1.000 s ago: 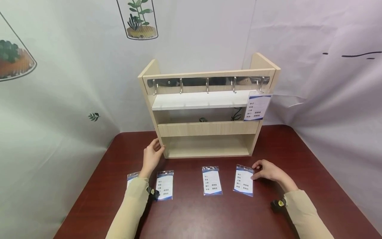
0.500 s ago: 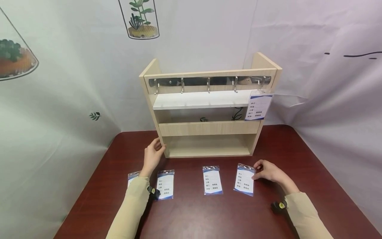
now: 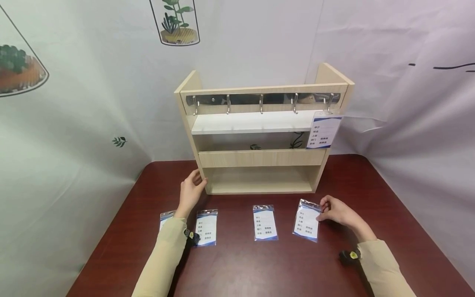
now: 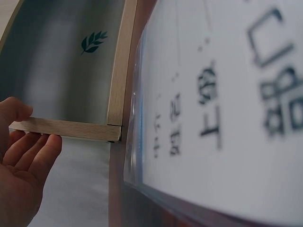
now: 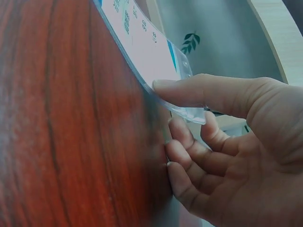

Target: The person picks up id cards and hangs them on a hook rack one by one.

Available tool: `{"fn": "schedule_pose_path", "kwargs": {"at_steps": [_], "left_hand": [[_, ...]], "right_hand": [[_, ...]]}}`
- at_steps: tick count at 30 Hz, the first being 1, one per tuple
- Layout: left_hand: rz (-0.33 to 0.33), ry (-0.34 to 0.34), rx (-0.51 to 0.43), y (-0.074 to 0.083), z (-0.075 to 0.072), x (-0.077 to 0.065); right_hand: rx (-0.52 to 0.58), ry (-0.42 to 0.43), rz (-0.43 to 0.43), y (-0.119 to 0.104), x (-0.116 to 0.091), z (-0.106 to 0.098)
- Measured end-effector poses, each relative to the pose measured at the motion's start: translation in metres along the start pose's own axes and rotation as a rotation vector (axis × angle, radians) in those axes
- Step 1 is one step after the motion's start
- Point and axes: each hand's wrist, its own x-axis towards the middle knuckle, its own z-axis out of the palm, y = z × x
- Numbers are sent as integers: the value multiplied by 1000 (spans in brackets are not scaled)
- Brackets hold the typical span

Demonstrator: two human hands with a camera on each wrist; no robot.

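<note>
A light wooden shelf rack (image 3: pixel 261 159) with a metal hook strip stands on the table. My left hand (image 3: pixel 190 190) grips its left side panel (image 4: pixel 66 128) low down, with the thumb on one face and the fingers on the other. At the table's right, my right hand (image 3: pixel 337 212) pinches the upper right edge of a badge in a clear sleeve (image 3: pixel 306 221). In the right wrist view that badge (image 5: pixel 142 40) has its top end raised off the table, with the thumb on its printed face and some fingertips hidden.
A badge (image 3: pixel 324 131) hangs from the rightmost hook (image 3: pixel 329 102). More badges lie on the dark red table: one in the middle (image 3: pixel 265 222), one at left (image 3: pixel 206 228), and another (image 3: pixel 165 217) partly behind my left forearm. Printed cloth (image 3: pixel 252 41) surrounds the table.
My right hand has moved slightly right and up with the badge, whose top end has lifted and turned a little. The left hand keeps its grip on the rack. The head view has shifted slightly.
</note>
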Motion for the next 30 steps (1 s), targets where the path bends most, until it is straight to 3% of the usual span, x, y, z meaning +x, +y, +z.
{"fn": "schedule_pose_path", "kwargs": {"at_steps": [5, 11, 21, 30], "left_hand": [[12, 10, 8, -1, 0, 0], [17, 14, 10, -2, 1, 0], [22, 16, 10, -2, 1, -1], [28, 8, 17, -1, 1, 0]], "right_hand": [[115, -14, -17, -2, 0, -1], [306, -31, 49, -6, 3, -1], [344, 93, 26, -12, 8, -5], [403, 217, -31, -30, 10, -15]]}}
